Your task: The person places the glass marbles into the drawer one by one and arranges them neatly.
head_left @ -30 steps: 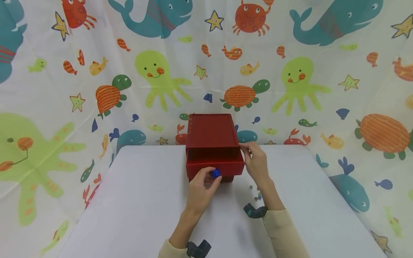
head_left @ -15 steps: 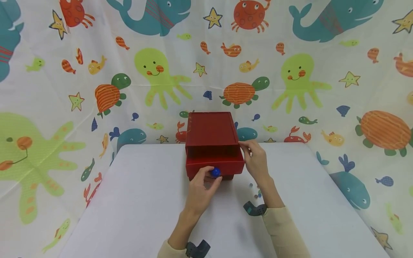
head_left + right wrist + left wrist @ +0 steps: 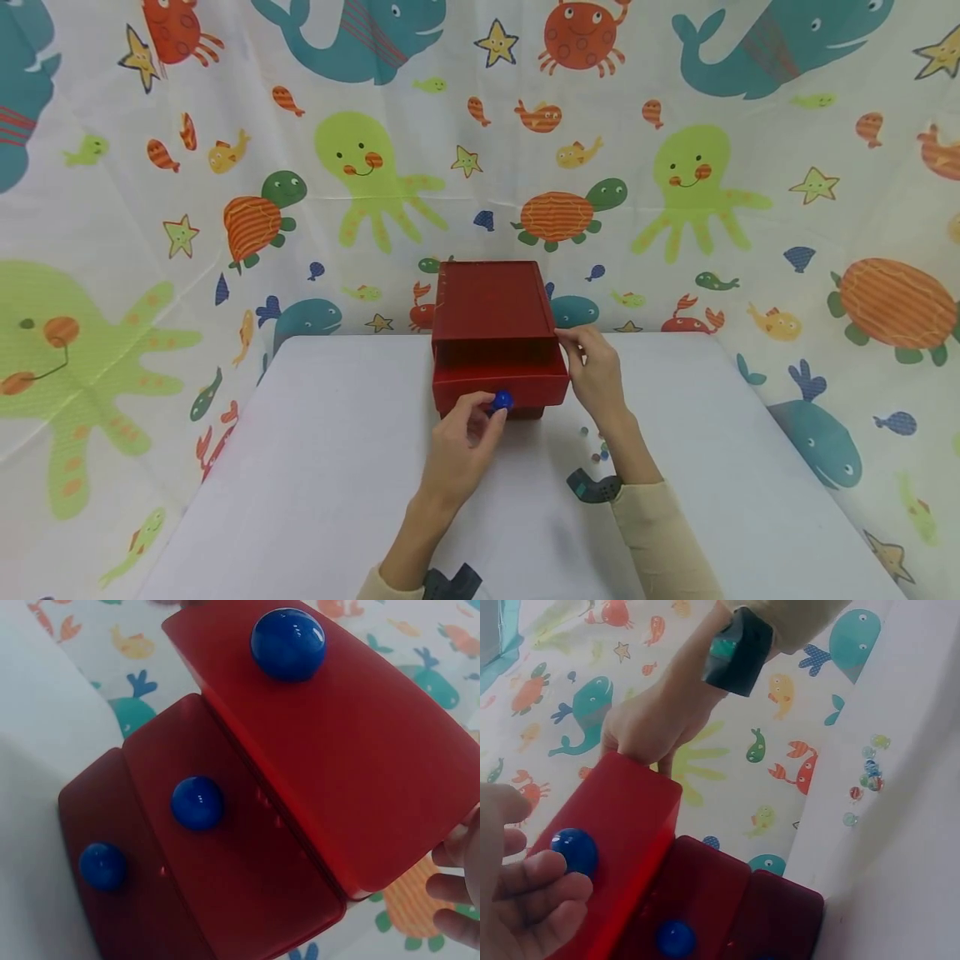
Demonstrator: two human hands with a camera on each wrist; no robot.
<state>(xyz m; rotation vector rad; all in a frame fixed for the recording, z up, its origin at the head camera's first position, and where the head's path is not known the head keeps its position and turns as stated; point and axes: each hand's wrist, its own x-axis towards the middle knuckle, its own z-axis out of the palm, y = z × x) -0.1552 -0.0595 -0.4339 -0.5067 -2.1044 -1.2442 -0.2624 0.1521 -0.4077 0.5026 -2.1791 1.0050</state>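
A small red cabinet (image 3: 491, 300) with three drawers stands at the back of the table. Its top drawer (image 3: 352, 742) is pulled out, and part of the inside shows dark from above. My left hand (image 3: 459, 442) is at that drawer's round blue knob (image 3: 503, 401), its fingers loosely bent. In the left wrist view the fingers overlap the knob, while the right wrist view shows the knob with no fingers around it. My right hand (image 3: 597, 371) rests its fingertips against the cabinet's right side, near the front top corner. Those fingers look spread in the right wrist view.
Several small glass marbles (image 3: 870, 772) lie on the white table (image 3: 337, 467), near my right forearm. The two lower drawers (image 3: 225, 840) are pushed in, each with a blue knob. A sea-animal patterned cloth (image 3: 480, 200) hangs behind and beside the table.
My left hand has eased its fingers off the blue knob and drawn back slightly toward the lower left. The drawer and my right hand look the same.
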